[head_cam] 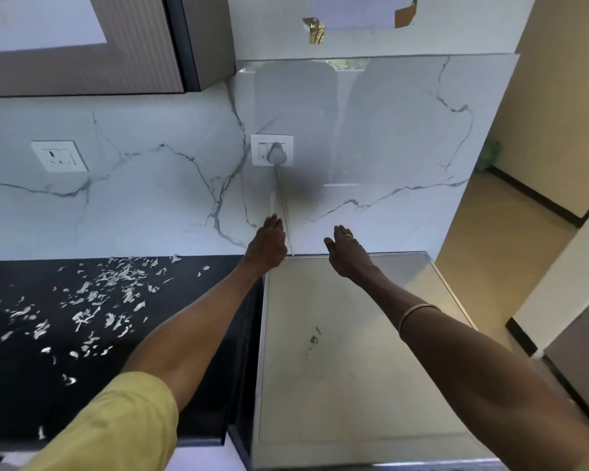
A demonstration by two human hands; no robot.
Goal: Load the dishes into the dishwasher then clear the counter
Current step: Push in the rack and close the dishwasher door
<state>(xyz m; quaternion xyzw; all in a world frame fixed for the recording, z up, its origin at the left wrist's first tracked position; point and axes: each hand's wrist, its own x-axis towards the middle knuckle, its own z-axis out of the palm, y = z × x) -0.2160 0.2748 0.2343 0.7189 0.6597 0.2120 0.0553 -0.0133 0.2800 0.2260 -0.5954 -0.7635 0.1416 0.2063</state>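
Both hands, the left hand (267, 244) and right hand (347, 253), reached empty with fingers extended over the dishwasher top (354, 368); peel scraps (92, 300) littered the black counter (184, 290) alongside.

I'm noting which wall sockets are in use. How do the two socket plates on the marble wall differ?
The right socket has a grey plug in it, with a cord running down the wall; the left socket has no plug and its pin holes show. The right socket sits just above the hands, left and right; the left socket is off to the side, above the black counter. Both are white plates with switches.
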